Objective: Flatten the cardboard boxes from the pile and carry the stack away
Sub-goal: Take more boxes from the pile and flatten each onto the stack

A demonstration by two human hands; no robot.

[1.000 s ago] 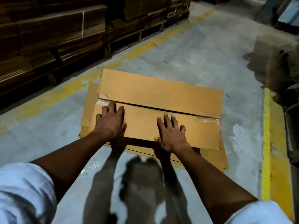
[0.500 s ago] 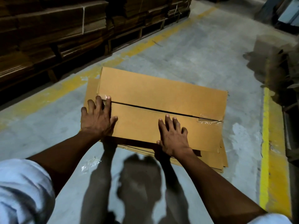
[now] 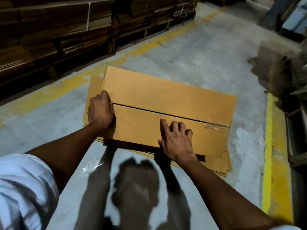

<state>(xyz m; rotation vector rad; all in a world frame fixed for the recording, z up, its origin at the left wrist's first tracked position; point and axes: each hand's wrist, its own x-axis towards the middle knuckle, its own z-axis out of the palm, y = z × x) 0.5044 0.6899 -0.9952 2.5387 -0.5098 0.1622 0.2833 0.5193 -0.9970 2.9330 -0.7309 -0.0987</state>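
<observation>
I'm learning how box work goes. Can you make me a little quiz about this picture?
1. True or false: the top flattened box lies on a stack of cardboard.
2. Which hand curls over the box's edge? A) left hand B) right hand
3. Fill in: the clear tape sits at the slit's ____ end.

Key: 1 true; 2 A; 3 right.

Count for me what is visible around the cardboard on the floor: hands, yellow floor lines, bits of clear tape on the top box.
Hands: 2, left hand and right hand
Yellow lines: 2, left line and right line
Tape bits: 1, tape
Total: 5
</observation>
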